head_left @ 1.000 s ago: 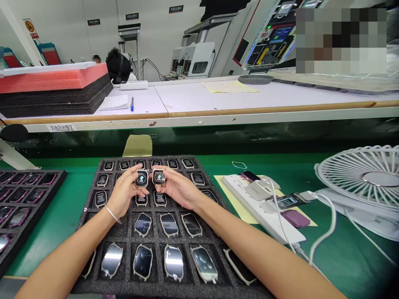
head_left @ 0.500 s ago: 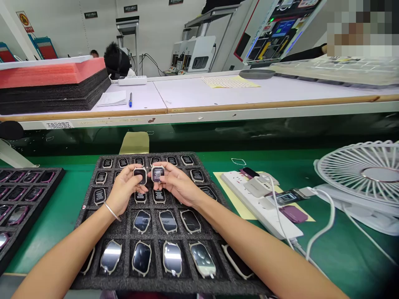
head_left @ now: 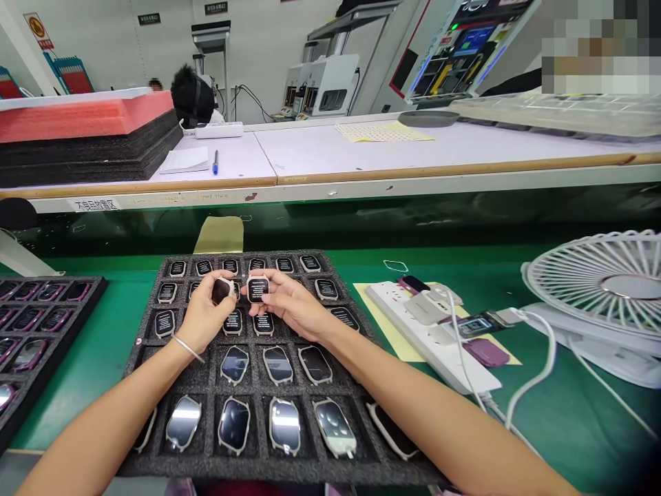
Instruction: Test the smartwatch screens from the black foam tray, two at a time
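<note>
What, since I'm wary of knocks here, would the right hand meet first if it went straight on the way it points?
Probably the watch body held in the left hand: the right hand points left, pinching its own watch body, and that one lies next in line, though depth is unclear.

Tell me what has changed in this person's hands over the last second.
The left hand has tilted the left smartwatch and moved it leftward, away from the other watch, and its screen now looks dark. The right hand keeps the right smartwatch nearly level; its round blue image has given way to small light text. Neither watch was let go. The watches in the foam tray stayed in their slots.
</note>
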`<state>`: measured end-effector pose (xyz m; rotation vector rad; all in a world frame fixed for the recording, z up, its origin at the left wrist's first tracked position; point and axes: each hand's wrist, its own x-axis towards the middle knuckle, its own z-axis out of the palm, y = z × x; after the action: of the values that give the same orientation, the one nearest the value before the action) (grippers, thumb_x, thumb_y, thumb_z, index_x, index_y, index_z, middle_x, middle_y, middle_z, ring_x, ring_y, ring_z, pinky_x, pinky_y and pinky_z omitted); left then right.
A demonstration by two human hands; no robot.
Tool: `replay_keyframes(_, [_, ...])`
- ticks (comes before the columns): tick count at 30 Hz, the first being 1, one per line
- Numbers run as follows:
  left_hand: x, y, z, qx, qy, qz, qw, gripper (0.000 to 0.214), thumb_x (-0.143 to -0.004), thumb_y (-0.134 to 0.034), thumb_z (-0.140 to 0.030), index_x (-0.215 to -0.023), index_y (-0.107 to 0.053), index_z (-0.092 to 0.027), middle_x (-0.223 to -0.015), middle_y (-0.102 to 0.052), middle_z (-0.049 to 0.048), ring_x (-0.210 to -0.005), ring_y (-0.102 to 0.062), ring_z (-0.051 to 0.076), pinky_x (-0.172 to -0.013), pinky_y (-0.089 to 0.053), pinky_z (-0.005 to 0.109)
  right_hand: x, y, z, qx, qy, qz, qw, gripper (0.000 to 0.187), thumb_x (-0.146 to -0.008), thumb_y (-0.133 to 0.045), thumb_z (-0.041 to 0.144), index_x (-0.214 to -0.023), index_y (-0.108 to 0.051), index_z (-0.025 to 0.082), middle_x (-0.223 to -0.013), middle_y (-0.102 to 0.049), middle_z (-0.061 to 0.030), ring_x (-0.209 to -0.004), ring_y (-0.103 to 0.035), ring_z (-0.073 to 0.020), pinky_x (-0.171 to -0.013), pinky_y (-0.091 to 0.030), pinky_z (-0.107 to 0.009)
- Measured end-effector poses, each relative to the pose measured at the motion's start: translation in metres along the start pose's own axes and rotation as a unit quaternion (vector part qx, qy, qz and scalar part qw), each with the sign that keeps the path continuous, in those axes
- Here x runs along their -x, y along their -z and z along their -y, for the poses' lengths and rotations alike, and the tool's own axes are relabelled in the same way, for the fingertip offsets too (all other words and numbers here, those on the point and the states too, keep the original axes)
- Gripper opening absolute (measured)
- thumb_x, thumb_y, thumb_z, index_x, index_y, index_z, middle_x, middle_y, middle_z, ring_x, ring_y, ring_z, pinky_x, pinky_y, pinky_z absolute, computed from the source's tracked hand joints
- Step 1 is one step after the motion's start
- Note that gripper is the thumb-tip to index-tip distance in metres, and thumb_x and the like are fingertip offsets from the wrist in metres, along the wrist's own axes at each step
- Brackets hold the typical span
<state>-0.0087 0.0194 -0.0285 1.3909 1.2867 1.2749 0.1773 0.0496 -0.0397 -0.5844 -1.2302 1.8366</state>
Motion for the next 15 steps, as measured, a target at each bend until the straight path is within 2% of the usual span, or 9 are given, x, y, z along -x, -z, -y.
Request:
replay_keyframes(5, [0.0004, 0.0003, 0.0003, -0.008, -0.007, 0.004, 1.000, 0.039, -0.073, -0.067, -0.024, -0.111, -0.058, -0.020, -0.095, -0.061, 0.0008, -0.088, -0.058, 0.016, -0.085, -0.044, 0.030, -0.0003, 0.0009, -0.0012, 0.006, -0.003, 0.006, 1.000, 0.038, -0.080, -0.068, 0.015, -0.117, -0.059, 0.021, -0.105, -0.074, -0.0060, -0.073, -0.070, -0.0146, -0.069, -0.051, -0.029])
replay_keyframes(11, [0.0004, 0.0004, 0.0007, -0.020, -0.010, 0.004, 1.000, 0.036, -0.075, -0.065, -0.023, -0.110, -0.059, -0.020, -0.091, -0.062, 0.0009, -0.090, -0.059, 0.018, -0.085, -0.044, 0.030, -0.0004, 0.0016, -0.0015, 0.013, -0.008, 0.012, 1.000, 0.038, -0.081, -0.067, 0.014, -0.117, -0.059, 0.022, -0.105, -0.073, -0.0060, -0.074, -0.070, -0.0139, -0.070, -0.050, -0.028])
replay_keyframes(15, [-0.0003, 0.0000, 0.0014, -0.010, -0.005, 0.004, 1.000, 0.037, -0.075, -0.065, -0.026, -0.111, -0.058, -0.020, -0.102, -0.063, 0.0034, -0.097, -0.059, 0.019, -0.089, -0.044, 0.031, -0.0006, 0.0010, -0.0015, 0.011, -0.012, 0.010, 1.000, 0.040, -0.080, -0.068, 0.015, -0.117, -0.059, 0.021, -0.104, -0.074, -0.0055, -0.073, -0.071, -0.0144, -0.070, -0.051, -0.028])
